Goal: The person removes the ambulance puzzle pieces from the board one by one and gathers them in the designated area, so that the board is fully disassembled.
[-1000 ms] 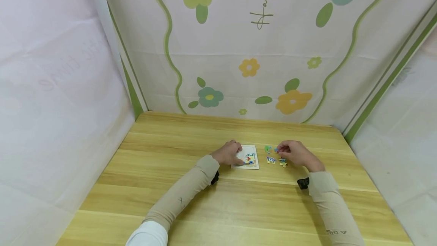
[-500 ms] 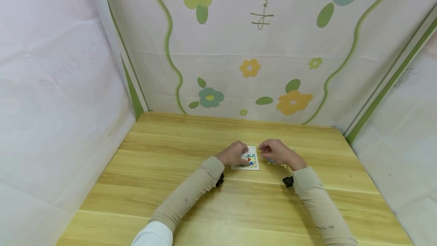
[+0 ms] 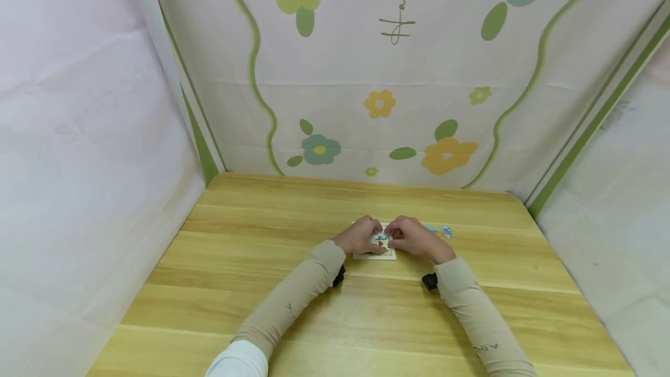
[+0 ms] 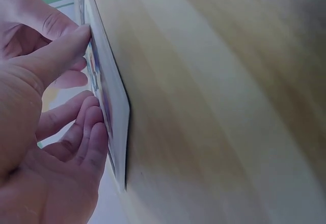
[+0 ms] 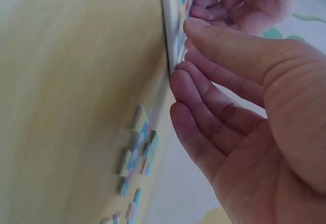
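Note:
A small white-rimmed jigsaw board [image 3: 389, 256] with a colourful partial picture lies on the wooden table. My left hand [image 3: 358, 236] holds it, thumb toward the near side and fingertips bent onto its surface. In the left wrist view the thumb presses close to the edge of the board [image 4: 118, 99]. My right hand [image 3: 416, 237] is over the board's right part, thumb and fingers brought together around a small jigsaw piece that they mostly hide. Both hands' fingertips are close together in the right wrist view, beside the board [image 5: 172, 28].
Several loose jigsaw pieces [image 5: 135, 155] lie on the table right of the board, partly behind the right hand in the head view. White flowered cloth [image 3: 345, 109] walls the table's back and sides. Each wrist carries a small black camera [image 3: 430, 281].
My right hand has moved left from the loose pieces to the board, bringing a jigsaw piece. My left hand has stayed on the board, shifting slightly right.

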### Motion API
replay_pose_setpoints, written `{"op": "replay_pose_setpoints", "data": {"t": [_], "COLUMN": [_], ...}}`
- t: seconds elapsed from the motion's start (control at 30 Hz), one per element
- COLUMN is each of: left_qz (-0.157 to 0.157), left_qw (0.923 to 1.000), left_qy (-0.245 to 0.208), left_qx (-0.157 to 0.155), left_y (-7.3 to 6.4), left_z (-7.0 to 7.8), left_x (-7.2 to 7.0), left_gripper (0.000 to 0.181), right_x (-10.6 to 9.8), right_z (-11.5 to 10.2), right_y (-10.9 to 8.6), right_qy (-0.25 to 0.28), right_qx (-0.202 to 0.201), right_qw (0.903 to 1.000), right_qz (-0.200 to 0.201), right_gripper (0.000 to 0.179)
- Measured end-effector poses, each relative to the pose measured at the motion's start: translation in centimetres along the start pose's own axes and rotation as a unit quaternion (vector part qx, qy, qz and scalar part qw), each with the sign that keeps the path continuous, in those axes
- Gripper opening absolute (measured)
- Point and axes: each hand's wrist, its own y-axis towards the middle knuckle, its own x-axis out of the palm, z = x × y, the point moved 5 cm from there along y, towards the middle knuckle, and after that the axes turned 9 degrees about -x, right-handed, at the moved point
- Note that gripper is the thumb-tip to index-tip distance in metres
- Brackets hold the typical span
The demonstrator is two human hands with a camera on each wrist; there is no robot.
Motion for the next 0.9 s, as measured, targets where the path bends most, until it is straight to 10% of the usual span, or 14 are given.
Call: {"op": "replay_pose_setpoints", "data": {"t": [0.9], "left_qz": [-0.005], "left_qw": [0.9997], "left_qy": [-0.007], "left_qx": [-0.025], "left_y": [0.29], "left_z": [-0.39], "left_x": [0.23], "left_gripper": [0.055], "right_x": [0.35], "right_z": [0.50], "right_y": [-0.01], "right_qy": [0.010], "right_qx": [0.022], "right_qw": [0.9983], "right_qz": [0.053], "right_gripper": [0.007]}}
